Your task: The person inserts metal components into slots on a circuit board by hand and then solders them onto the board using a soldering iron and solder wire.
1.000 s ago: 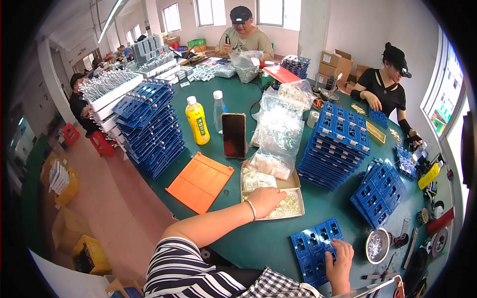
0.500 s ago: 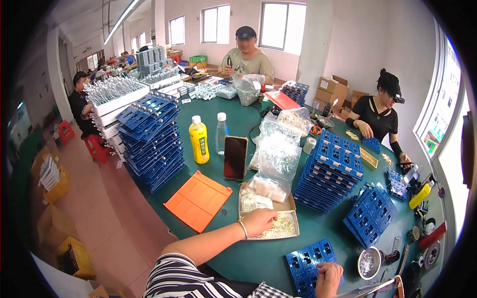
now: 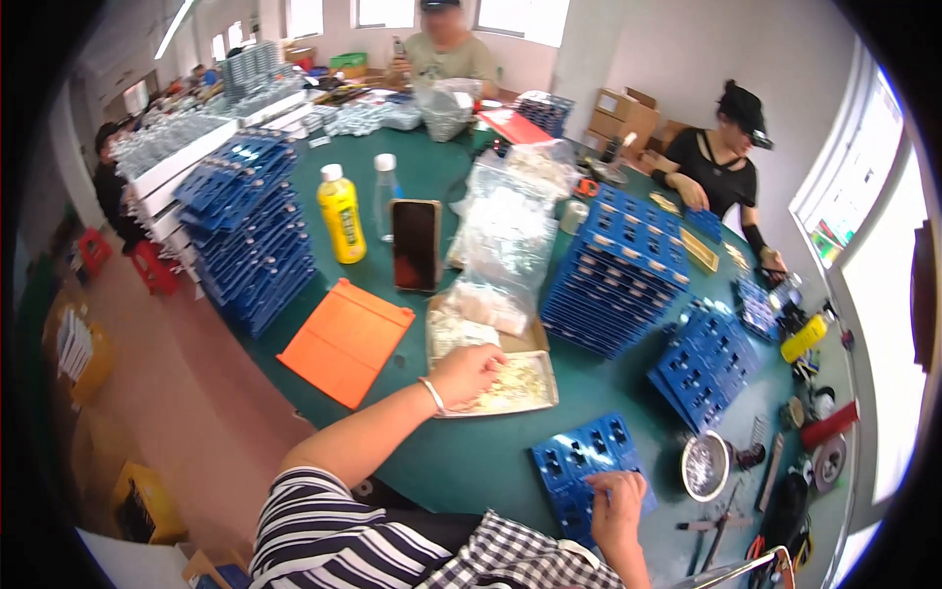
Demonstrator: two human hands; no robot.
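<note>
My left hand (image 3: 469, 376) reaches into a shallow cardboard box (image 3: 520, 409) holding many small pale strip-like parts (image 3: 523, 381). Its fingers are drawn together among the parts; whatever lies between them is hidden. My right hand (image 3: 618, 503) hovers over or rests on the right side of a blue plate with rectangular cut-outs (image 3: 579, 461), which lies flat on the table. Thumb and fingertips are pinched, and I cannot make out what is in them. Clear plastic bags (image 3: 505, 231) of pale parts lie at the box's far end.
Stacks of blue plates stand left (image 3: 245, 236) and right (image 3: 618, 275). An orange tray (image 3: 348, 344), a phone (image 3: 416, 245), a yellow bottle (image 3: 341, 216) and a clear bottle (image 3: 386, 201) are beyond my left arm. A metal bowl (image 3: 706, 466) sits right. Two people work across the table.
The whole view has tilted down and shifted, so things appear higher and further left. My left hand stays in the box; my right hand stays by the blue plate, its fingers now more pinched.
</note>
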